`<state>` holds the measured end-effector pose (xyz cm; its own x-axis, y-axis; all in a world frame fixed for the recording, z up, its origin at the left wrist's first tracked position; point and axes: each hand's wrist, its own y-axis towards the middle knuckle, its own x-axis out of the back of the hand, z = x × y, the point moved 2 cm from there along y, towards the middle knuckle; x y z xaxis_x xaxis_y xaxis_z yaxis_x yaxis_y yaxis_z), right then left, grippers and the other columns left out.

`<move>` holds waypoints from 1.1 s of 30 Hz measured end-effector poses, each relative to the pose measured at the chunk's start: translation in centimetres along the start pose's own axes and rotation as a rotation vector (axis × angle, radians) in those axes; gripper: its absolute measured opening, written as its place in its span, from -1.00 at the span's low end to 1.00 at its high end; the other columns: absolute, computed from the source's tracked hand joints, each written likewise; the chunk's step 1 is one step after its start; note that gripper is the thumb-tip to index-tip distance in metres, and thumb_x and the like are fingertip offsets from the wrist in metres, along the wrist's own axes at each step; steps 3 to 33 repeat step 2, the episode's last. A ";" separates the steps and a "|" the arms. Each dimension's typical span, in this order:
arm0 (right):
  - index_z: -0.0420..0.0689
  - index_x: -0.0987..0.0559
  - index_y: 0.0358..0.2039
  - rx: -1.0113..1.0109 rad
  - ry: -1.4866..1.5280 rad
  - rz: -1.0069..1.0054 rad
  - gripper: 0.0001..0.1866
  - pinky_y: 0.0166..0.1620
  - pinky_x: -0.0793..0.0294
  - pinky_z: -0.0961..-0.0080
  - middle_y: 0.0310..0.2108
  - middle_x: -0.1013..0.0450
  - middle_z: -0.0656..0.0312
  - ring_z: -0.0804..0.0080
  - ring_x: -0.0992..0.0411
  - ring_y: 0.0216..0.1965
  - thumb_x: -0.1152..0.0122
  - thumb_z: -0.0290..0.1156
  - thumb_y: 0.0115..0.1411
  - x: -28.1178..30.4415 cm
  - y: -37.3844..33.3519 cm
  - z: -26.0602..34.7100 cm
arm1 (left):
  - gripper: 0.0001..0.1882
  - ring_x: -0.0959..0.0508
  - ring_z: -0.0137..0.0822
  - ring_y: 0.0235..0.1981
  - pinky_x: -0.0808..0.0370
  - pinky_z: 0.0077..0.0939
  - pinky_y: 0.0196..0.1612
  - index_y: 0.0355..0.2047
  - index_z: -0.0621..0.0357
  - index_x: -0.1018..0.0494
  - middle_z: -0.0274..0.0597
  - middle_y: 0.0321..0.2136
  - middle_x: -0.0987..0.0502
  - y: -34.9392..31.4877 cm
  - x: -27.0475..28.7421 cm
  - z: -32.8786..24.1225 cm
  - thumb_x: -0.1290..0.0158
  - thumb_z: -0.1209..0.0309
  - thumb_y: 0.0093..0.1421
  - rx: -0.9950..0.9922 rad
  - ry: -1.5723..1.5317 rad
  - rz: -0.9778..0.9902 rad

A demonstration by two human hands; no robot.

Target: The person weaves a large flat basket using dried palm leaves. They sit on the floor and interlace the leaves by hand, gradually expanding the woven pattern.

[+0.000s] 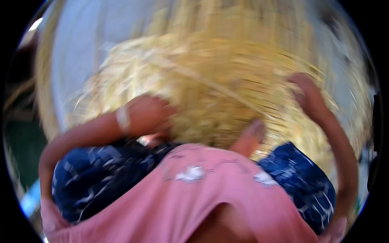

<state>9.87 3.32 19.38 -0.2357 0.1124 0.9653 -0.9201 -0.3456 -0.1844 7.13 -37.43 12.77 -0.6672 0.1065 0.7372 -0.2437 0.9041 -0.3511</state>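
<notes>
A mat of pale yellow, flat plant strips (pixel 227 69), partly woven, spreads in front of me; motion blurs it. My left hand (pixel 148 115), with a pale band at the wrist, is at the mat's near left part, its fingers curled in. Whatever they may hold is hidden. Over the right part of the mat is my right hand (pixel 308 95), fingers bent, with a gap between them and the thumb and nothing visible in it. One loose-looking pale strip (pixel 210 83) runs slantwise across the weave between both hands.
My bare foot (pixel 252 135) rests on the mat's near edge, between my knees in dark blue patterned cloth (pixel 302 178). Unwoven strip ends (pixel 210 16) stretch away at the far side. Grey floor (pixel 79 52) shows at the left, beside a curved straw-coloured edge (pixel 45 73).
</notes>
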 end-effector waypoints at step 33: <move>-0.20 -0.49 -0.14 0.136 -0.032 0.005 -0.68 0.10 -0.31 0.31 -0.13 -0.45 -0.01 0.03 -0.37 -0.01 -0.09 -0.65 0.03 2.4 3.3 2.1 | -0.66 -0.54 -0.01 -0.37 -0.45 -0.14 -0.29 -0.25 0.04 -0.45 -0.08 -0.47 -0.51 -6.8 -1.2 -0.5 -0.07 0.11 0.05 0.181 -0.012 -0.033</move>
